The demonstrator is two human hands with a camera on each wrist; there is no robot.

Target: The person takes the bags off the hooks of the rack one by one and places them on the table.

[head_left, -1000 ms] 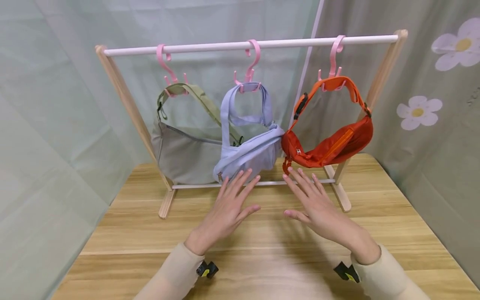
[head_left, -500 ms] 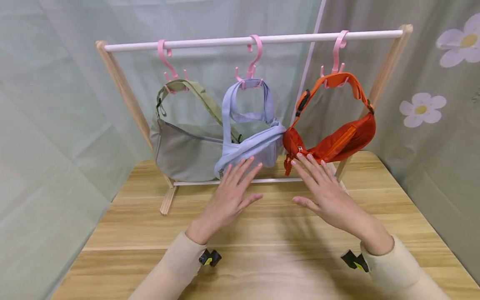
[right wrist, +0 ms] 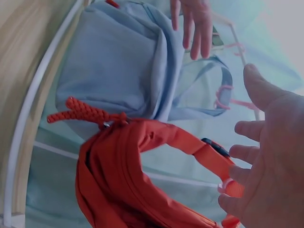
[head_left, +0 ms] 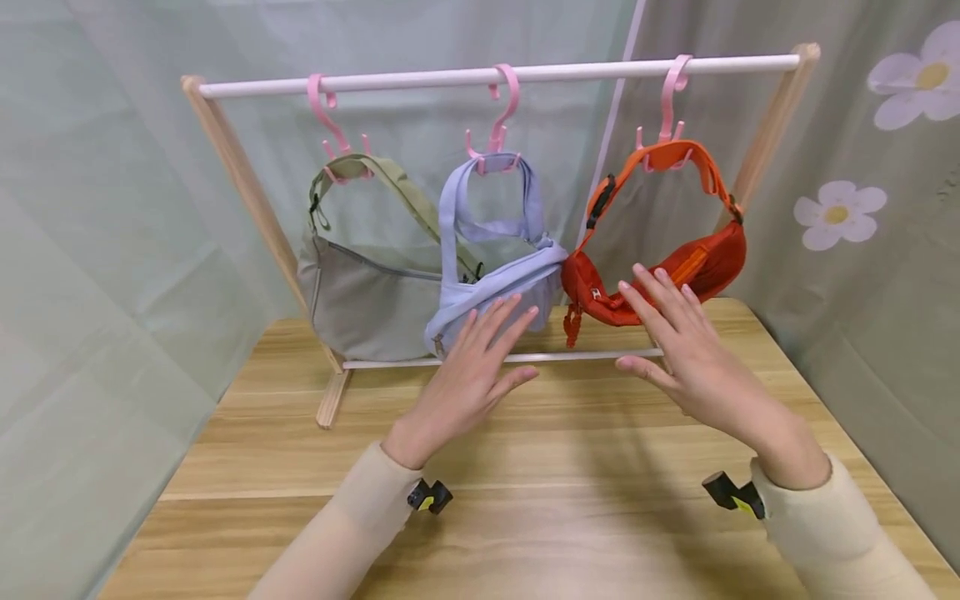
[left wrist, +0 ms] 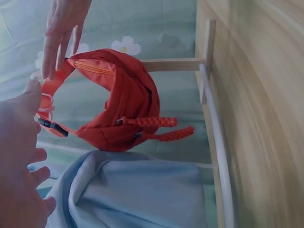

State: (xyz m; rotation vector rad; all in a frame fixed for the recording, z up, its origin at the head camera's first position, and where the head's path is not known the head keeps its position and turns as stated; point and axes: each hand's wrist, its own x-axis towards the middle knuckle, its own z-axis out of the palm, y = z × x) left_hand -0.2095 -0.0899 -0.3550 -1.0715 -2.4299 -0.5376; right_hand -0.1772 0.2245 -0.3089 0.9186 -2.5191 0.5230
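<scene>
Fingers (head_left: pixel 651 307) of the right hand (head_left: pixel 693 358) are straight and fanned, the thumb well apart from them, and the hand has hold of nothing. It is before a red-orange sling bag (head_left: pixel 716 258); in the head view the fingertips overlap the bag's lower front, and whether they touch it cannot be told. The bag hangs toward the right end of a garment rack (head_left: pixel 570 72), its orange strap over the prongs of a pink hook (head_left: pixel 667 112), its braided zip pulls (head_left: pixel 572 327) dangling from the end nearer the rack's middle.

The left hand (head_left: pixel 465 379) is likewise spread, thumb out, gripping nothing. Its fingertips overlap the lower front of a light-blue shoulder bag (head_left: pixel 510 280); contact cannot be made out. That bag hangs tilted from the middle hook (head_left: pixel 511 108), one end meeting the sling bag.

Nearest the rack's left end, a grey bag (head_left: pixel 378 308) with an olive strap (head_left: pixel 408 200) hangs from the third hook (head_left: pixel 330 129), partly behind the light-blue one.

The rack, with wooden uprights and white bars, stands near the far edge of a wooden table (head_left: pixel 487 517). Behind is a pale curtain (head_left: pixel 90 208), flower-printed on the right. Each cream sleeve (head_left: pixel 375 492) has a small black camera (head_left: pixel 431 497) at the cuff.
</scene>
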